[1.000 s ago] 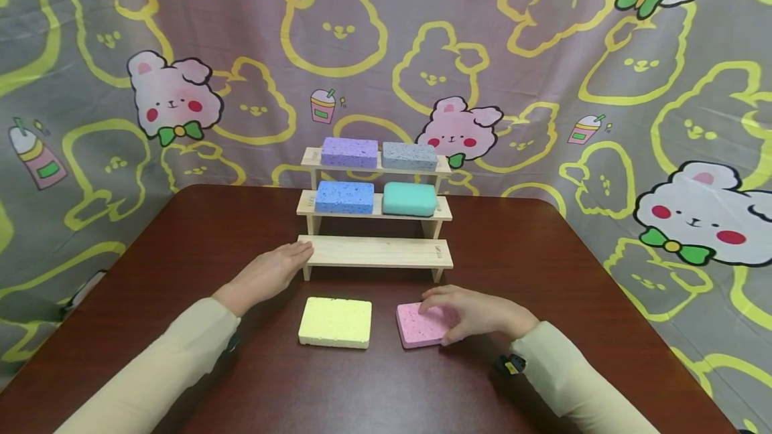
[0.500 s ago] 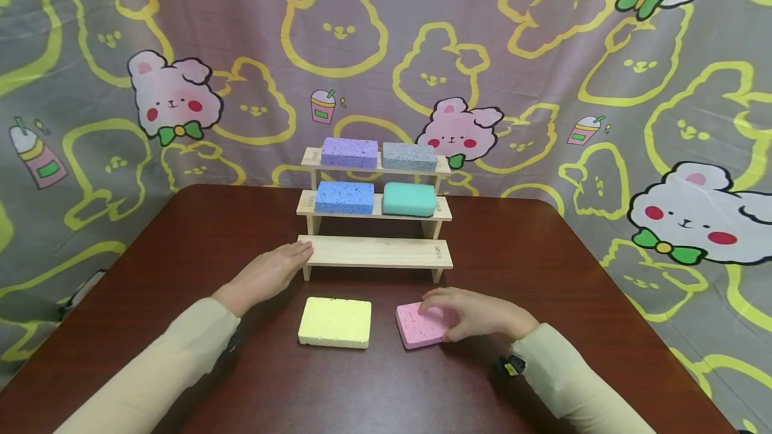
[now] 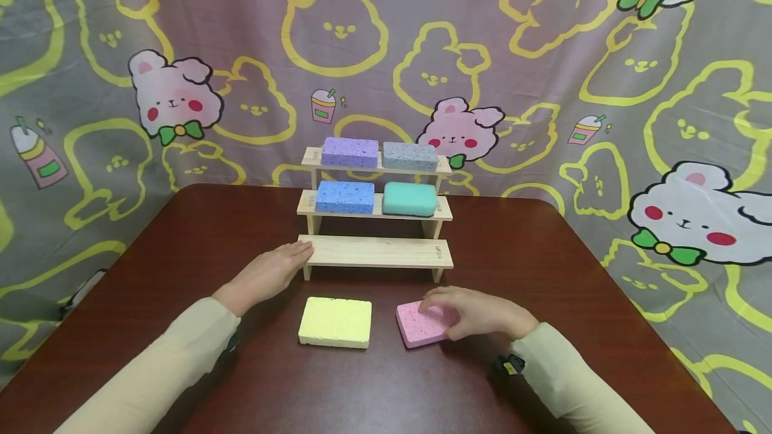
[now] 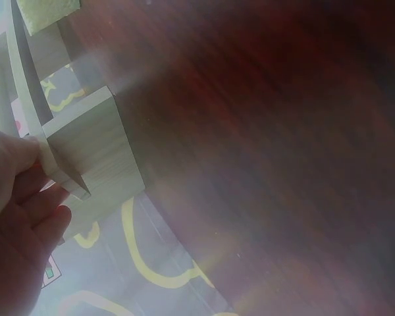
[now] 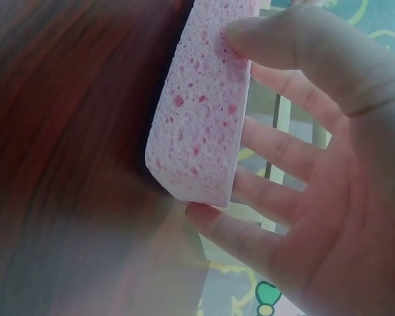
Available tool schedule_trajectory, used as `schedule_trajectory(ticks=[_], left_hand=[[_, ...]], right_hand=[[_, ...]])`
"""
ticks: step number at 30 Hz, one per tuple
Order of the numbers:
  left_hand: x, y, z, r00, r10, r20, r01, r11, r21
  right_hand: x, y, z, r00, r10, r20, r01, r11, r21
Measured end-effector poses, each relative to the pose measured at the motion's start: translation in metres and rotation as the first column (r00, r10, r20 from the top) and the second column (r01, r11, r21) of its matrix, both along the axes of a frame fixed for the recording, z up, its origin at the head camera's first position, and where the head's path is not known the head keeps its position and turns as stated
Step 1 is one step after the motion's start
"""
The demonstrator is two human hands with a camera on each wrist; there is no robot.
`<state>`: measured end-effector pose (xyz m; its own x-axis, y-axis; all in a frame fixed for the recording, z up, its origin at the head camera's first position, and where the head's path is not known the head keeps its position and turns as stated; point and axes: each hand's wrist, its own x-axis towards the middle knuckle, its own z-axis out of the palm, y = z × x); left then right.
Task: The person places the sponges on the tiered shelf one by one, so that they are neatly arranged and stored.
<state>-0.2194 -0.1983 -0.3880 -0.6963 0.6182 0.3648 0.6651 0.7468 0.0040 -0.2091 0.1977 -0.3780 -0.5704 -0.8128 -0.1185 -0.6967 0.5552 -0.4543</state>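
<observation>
The left end of a three-step wooden display stand (image 3: 374, 251) is held by my left hand (image 3: 268, 274). In the left wrist view the thumb lies along the step's edge, with the curled fingers (image 4: 51, 224) at its underside. On the table in front of the stand, my right hand (image 3: 482, 313) grips a pink sponge (image 3: 415, 327) by its right part. The right wrist view has the thumb on the sponge's near side (image 5: 197, 112) and the other fingers along its far side. A yellow sponge (image 3: 334, 322) lies flat to the left, apart from both hands.
On the top step sit a purple sponge (image 3: 350, 153) and a grey sponge (image 3: 410, 156). The middle step bears a blue sponge (image 3: 345, 197) and a teal sponge (image 3: 409, 199). Behind the dark wooden table (image 3: 512, 240) hangs a patterned curtain (image 3: 241, 19).
</observation>
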Motion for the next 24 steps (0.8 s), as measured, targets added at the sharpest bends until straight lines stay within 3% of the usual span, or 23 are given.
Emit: schedule_trajectory(ticks=[24], left_hand=[[-0.001,0.0,0.0,1.0,-0.007,-0.013,0.007,1.0,0.015]], right_hand=[[-0.008,-0.016,0.023,0.992,0.029,-0.123,-0.03,0.999,-0.011]])
